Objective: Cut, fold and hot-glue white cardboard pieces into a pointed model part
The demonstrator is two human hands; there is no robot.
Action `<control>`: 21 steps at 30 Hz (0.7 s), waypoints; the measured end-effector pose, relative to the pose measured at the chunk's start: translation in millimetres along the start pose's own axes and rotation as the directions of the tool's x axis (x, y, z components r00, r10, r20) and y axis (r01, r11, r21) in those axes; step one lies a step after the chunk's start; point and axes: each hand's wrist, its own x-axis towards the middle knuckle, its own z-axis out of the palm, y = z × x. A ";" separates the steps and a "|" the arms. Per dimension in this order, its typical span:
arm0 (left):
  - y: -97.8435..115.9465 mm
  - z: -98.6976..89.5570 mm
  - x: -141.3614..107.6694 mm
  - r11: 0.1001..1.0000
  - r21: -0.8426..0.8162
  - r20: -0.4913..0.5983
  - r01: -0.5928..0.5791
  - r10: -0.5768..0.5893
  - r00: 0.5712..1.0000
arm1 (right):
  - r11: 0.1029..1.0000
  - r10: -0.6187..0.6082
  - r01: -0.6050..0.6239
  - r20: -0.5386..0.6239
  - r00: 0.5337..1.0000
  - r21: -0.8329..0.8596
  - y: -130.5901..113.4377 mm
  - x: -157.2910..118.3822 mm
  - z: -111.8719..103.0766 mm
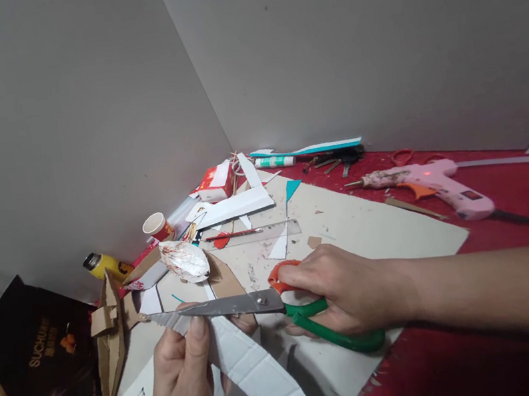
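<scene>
White creased cardboard strip (267, 366) reaches toward six o'clock, its upper end at about seven pinched between the thumb and fingers of the left hand (182, 374), while the right hand (345, 286), near five, grips the orange-and-green handles of the scissors (242, 304), their blades pointing toward eight. The left thumb lies right beside the metal, so a slip of the strip or a sudden squeeze of the handles could nick it or send a cut astray, though whether the blades actually bite the card is hard to tell. At three o'clock, the pink hot-glue gun (445, 188) shows a red light and could burn a straying forearm if its nozzle is hot.
</scene>
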 end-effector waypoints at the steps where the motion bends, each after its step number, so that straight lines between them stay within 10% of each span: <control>1: -0.1 0.7 -0.3 1.000 0.014 -0.002 -0.003 0.003 1.000 | 1.000 0.007 -0.007 0.004 1.000 0.001 -0.9 0.5 -0.5; 21: 6.4 23.2 -5.2 0.987 -0.086 -0.085 0.137 -0.144 0.986 | 0.975 0.079 -0.089 0.057 0.995 0.204 -2.7 -1.2 1.2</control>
